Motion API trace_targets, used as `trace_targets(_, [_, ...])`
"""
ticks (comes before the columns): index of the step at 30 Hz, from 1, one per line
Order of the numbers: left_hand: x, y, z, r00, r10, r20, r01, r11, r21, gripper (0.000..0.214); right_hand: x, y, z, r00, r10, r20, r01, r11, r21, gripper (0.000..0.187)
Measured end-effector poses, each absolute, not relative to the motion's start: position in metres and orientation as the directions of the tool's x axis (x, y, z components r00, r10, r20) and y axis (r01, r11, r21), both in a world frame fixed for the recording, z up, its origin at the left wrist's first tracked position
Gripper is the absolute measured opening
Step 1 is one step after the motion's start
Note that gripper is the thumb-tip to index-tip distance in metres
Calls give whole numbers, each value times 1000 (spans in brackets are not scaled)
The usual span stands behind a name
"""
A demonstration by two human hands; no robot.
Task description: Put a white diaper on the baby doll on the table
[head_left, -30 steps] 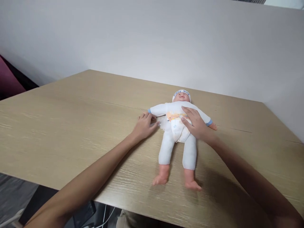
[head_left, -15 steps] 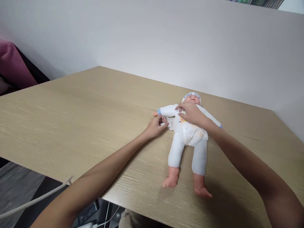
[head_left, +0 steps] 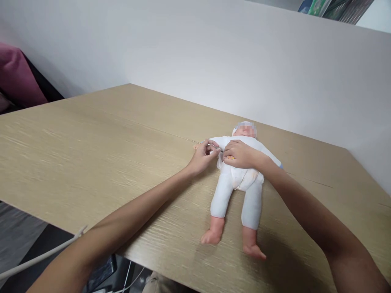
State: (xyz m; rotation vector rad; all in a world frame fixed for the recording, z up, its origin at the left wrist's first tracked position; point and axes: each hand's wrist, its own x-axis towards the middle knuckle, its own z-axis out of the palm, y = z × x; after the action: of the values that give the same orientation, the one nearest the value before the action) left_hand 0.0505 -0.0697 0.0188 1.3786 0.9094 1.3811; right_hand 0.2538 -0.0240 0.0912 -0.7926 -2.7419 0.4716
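A baby doll [head_left: 221,195] in a white outfit lies on its back, its head toward the wall and its bare feet toward me. Around its hips is a white diaper [head_left: 242,178] with faint orange marks. My left hand [head_left: 203,158] is at the doll's side by its arm, thumb and fingers pinching the loose white side flap of the diaper. Over the doll's belly rests my right hand [head_left: 242,154], palm down, with an orange print showing between thumb and fingers. It covers the diaper's upper edge.
The doll lies on a wide wooden table [head_left: 106,142] with a seam across it. Behind stands a pale wall [head_left: 183,53]. A pink cloth [head_left: 18,73] is at the far left. A white cable [head_left: 42,257] runs by the front edge.
My left hand has lifted the diaper flap up and inward toward the doll's belly. My right hand has shifted down from the chest onto the belly. The view has tilted slightly.
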Motion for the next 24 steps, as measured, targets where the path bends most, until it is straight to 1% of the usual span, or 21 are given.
trace_targets(3, [60,-73,30,87,959,270,-70,-264,962,31,255,-23,88,-856,502,120,471,855,-217,33])
trace_targets(4, [63,-75,34,91,959,270,-55,-266,963,31,258,-24,89,-845,513,152,485,854,-189,31])
trace_targets(5, [65,-76,38,95,957,273,-37,-270,962,30,261,-26,89,-815,539,213,511,842,-175,27])
trace_targets(7, [69,-77,43,99,954,284,2,-285,958,27,270,-34,92,-690,606,396,586,789,-186,17])
trace_targets(8, [71,-77,45,103,951,290,22,-294,956,26,274,-39,93,-601,637,482,621,753,-220,15])
trace_targets(9, [74,-77,47,112,948,296,36,-302,953,26,279,-45,94,-509,670,541,646,712,-274,15])
trace_targets(10, [76,-77,48,125,945,301,43,-308,950,26,282,-51,95,-425,708,565,659,670,-343,13])
trace_targets(12, [82,-76,49,147,942,302,44,-312,949,28,287,-62,95,-328,789,520,638,591,-494,13])
trace_targets(14, [90,-73,48,137,942,307,44,-315,948,29,289,-69,92,-318,843,433,593,534,-603,22])
trace_targets(15, [94,-72,48,124,942,313,46,-320,946,29,290,-70,90,-328,853,405,574,521,-632,26])
trace_targets(19, [105,-70,43,83,936,342,44,-347,937,31,293,-69,85,-384,851,357,510,518,-686,35])
trace_targets(22, [108,-70,38,117,932,344,-67,-338,939,38,295,-66,85,-425,846,323,465,510,-723,40])
trace_targets(24, [108,-70,34,148,926,348,-156,-326,932,41,293,-66,84,-426,846,321,471,510,-720,40])
